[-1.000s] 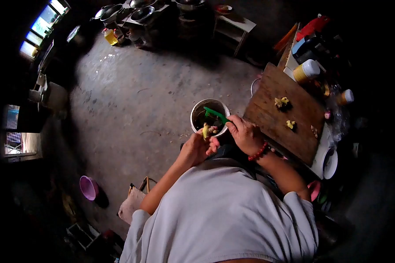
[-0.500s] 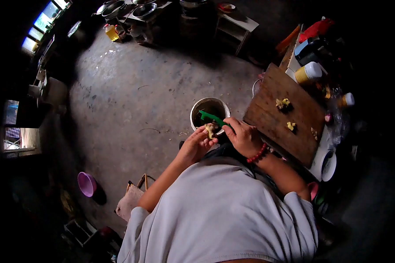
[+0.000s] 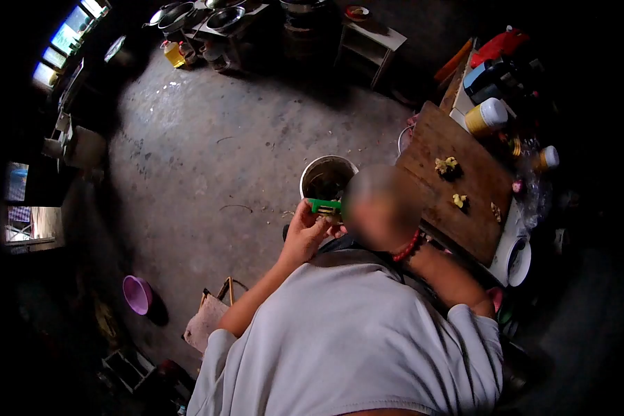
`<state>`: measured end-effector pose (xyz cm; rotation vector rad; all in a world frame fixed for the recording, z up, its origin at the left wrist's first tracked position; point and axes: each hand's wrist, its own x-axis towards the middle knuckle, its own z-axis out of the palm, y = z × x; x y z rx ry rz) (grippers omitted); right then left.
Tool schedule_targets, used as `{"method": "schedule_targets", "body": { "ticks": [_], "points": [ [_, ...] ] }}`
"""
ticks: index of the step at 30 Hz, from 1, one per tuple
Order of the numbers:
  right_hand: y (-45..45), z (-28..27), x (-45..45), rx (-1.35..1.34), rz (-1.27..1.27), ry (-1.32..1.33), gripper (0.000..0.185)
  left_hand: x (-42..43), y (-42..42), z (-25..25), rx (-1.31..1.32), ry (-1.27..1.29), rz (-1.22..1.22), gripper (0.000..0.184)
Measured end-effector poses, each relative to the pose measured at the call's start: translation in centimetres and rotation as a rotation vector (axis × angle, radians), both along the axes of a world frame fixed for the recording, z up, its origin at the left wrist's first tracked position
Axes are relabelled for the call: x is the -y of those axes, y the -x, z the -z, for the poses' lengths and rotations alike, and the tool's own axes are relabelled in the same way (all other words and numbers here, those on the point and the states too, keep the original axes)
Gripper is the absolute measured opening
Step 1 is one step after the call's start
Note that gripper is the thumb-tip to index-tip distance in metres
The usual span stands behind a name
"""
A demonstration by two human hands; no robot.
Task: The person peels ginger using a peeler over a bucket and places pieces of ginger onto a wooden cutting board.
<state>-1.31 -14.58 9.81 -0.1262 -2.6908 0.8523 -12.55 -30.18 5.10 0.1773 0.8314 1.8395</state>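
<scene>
My left hand [image 3: 304, 236] holds a knob of ginger [image 3: 334, 219] over the near rim of a white bucket [image 3: 304, 182]. A green peeler [image 3: 326, 206] lies across the ginger and hides most of it. The peeler's handle runs into my right hand [image 3: 380, 218], which is blurred, so its separate fingers do not show. A red bead bracelet [image 3: 409, 248] circles the right wrist. Dark scraps lie inside the bucket. To the right, pale yellow ginger pieces [image 3: 446, 166] rest on a wooden board [image 3: 457, 222].
Jars [image 3: 487, 116] and a white bowl [image 3: 519, 261] stand along the board's right side. A purple basin [image 3: 137, 295] sits on the concrete floor [image 3: 187, 159] at left. Pans [image 3: 227, 19], an oil bottle [image 3: 174, 54] and a small table [image 3: 371, 41] are at the back.
The green peeler has turned from slanting over the bucket to lying level across the ginger, closer to my left fingers. My right hand has become blurred. The board pieces stay put.
</scene>
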Motion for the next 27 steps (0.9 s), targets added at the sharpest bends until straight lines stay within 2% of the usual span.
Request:
{"method": "schedule_targets", "body": {
  "ticks": [3, 5, 9, 10, 13, 14, 15, 16, 17, 20, 23, 26, 27],
  "points": [
    [0.2, 0.4, -0.7, -0.09, 0.006, -0.116, 0.008, -0.1, 0.2, 0.1, -0.025, 0.035, -0.038, 0.023],
    [0.4, 1.9, -1.8, -0.214, 0.104, -0.451, 0.005, -0.2, 0.4, 0.0, -0.018, 0.029, -0.061, 0.023],
    [1.0, 2.8, -2.7, -0.343, 0.205, -0.312, 0.007, -0.4, 0.4, -0.6, -0.052, 0.079, -0.109, 0.022],
    [0.5, 1.2, -1.7, -0.209, 0.117, -0.374, 0.01, -0.4, 0.2, -0.5, -0.084, 0.097, -0.122, 0.022],
    [0.8, -2.1, -0.1, 0.066, 0.089, -0.337, 0.023, -0.5, 0.2, -0.1, -0.13, 0.112, -0.144, 0.023],
    [1.1, -1.2, -0.4, -0.077, 0.13, -0.377, 0.012, -0.5, 0.1, -0.1, -0.131, 0.112, -0.145, 0.023],
    [1.4, 0.0, -0.6, -0.221, 0.167, -0.415, 0.012, -0.5, 0.1, -0.4, -0.12, 0.138, -0.15, 0.022],
    [1.2, 1.0, -1.2, 0.039, 0.204, -0.256, 0.023, -0.5, 0.1, -0.7, -0.107, 0.165, -0.153, 0.021],
    [0.7, 1.8, -1.3, 0.04, 0.207, -0.254, 0.023, -0.6, 0.2, -1.1, -0.107, 0.167, -0.151, 0.021],
    [0.9, -0.6, -0.8, -0.083, 0.185, -0.256, 0.025, -0.8, 0.1, -2.2, -0.058, 0.179, -0.158, 0.021],
    [1.5, -1.6, 0.0, -0.04, 0.083, -0.4, 0.022, -1.0, 0.3, -2.3, -0.113, 0.183, -0.145, 0.019],
    [1.9, -1.2, -0.5, -0.019, 0.229, -0.582, 0.014, -0.5, 0.6, -0.8, -0.07, 0.172, -0.154, 0.015],
    [1.6, -1.5, -0.6, -0.08, 0.12, -0.507, 0.015, -0.6, 0.7, -1.3, -0.057, 0.22, -0.146, 0.014]
  ]
}}
